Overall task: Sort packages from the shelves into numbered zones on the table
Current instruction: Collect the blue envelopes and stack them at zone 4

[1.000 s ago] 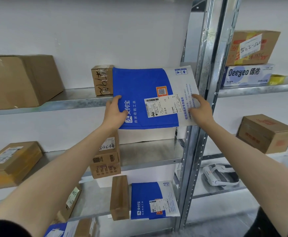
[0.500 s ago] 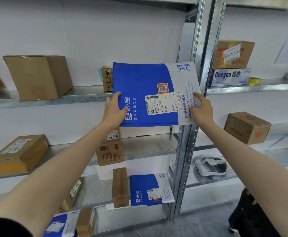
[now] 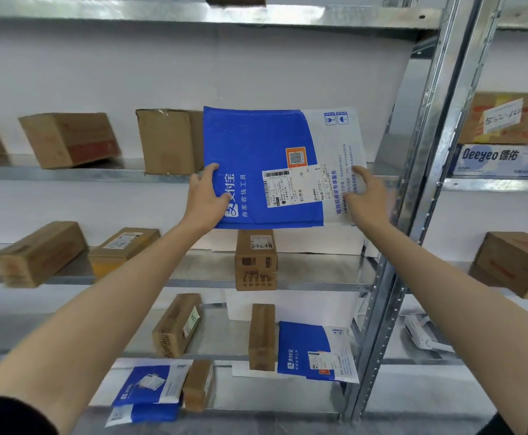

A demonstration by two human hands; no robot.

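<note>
GRIP: left hand [image 3: 204, 199] pinches blue end of the blue-white mailer [image 3: 275, 142], right hand [image 3: 366, 196] holds white end | MAILER: in the air just left of steel upright [image 3: 429, 152], label facing camera, long axis level, white end toward upright | BEHIND: brown box [image 3: 170, 141], further left of upright

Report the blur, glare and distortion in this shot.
Head view: the mailer at centre is sharp, though its label's fine print is too small to read; the box at far left is smeared by blur; the top shelf shows glare patches; the post leans, likely from wide-angle distortion.
</note>
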